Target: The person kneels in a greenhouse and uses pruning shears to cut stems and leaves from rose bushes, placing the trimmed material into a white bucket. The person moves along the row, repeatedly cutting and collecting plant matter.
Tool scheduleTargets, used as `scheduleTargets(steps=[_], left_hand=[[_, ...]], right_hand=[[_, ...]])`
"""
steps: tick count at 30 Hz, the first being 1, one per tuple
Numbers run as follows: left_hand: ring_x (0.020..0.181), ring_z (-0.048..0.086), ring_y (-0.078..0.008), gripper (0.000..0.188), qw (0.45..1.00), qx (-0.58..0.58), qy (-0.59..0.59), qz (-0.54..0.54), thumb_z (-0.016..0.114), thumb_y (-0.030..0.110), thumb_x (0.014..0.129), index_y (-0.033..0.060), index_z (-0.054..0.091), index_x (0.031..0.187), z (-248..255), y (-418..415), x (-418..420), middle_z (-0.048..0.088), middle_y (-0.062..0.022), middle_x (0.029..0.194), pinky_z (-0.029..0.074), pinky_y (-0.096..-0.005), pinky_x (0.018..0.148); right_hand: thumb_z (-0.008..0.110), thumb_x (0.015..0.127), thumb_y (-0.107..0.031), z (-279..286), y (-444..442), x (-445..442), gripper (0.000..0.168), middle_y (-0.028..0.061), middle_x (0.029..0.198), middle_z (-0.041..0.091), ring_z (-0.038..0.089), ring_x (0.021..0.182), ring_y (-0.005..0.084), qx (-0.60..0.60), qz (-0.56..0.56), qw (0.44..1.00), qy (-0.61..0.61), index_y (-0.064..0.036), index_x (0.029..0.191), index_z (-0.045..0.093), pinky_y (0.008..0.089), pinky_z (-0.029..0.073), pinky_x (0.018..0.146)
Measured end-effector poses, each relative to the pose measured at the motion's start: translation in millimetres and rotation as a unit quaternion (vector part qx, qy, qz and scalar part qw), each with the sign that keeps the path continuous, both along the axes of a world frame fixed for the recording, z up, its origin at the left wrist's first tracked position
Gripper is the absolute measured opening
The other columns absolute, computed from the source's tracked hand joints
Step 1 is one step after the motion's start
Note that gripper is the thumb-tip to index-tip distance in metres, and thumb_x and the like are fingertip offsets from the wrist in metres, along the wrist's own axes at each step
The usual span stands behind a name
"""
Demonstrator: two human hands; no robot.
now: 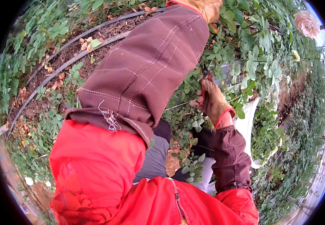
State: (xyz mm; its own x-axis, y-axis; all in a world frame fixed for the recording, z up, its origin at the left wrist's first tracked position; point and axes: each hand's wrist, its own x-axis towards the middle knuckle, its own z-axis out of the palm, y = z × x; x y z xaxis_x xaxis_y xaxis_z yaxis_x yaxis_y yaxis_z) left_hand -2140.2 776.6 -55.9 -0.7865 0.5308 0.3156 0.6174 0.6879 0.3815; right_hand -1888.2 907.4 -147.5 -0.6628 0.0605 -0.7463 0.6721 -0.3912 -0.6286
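My right hand [211, 101], in a tan leather glove with red trim, is closed round the red handles of a pair of pruning shears [206, 76]. The dark blades point up into the rose leaves. At the top edge is my left hand [207, 8], in the same kind of glove and partly cut off by the frame; its fingers are not clear, and it lies beside rose foliage [231, 17]. A brown stitched sleeve cover [148, 64] spans my left arm and hides part of the plants below.
Two grey irrigation hoses [66, 63] curve over the mulch at the upper left. A white plastic object [247, 121] stands beside my right forearm. A pale pink rose [307, 24] is at the upper right. Rose rows extend along both sides.
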Motion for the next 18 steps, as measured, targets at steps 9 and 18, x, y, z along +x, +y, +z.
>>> scheduleTargets(steps=[9,18], left_hand=[[0.112,0.068,-0.0342,0.066,1.0,-0.002,0.004,-0.003,0.086,0.043,0.075,0.0141,0.061,0.128,-12.6,-3.1,11.2,0.069,-0.0139,0.122,0.055,-0.0442,0.092],[0.111,0.068,-0.0332,0.07,0.998,-0.047,0.03,-0.006,0.088,0.045,0.073,0.0164,0.06,0.131,-24.4,1.7,28.7,0.068,-0.0121,0.122,0.056,-0.0438,0.091]], right_hand=[[0.056,0.103,-0.044,19.4,-15.8,-14.3,0.05,0.0119,0.109,0.067,0.066,0.101,0.0271,-0.423,-0.033,0.885,0.191,-0.006,0.136,0.056,0.0503,0.05,0.102],[0.051,0.107,-0.039,21.1,-55.7,-30.2,0.047,0.0044,0.102,0.063,0.06,0.093,0.0178,-0.424,-0.189,0.857,0.223,0.001,0.131,0.056,0.0327,0.048,0.094]])
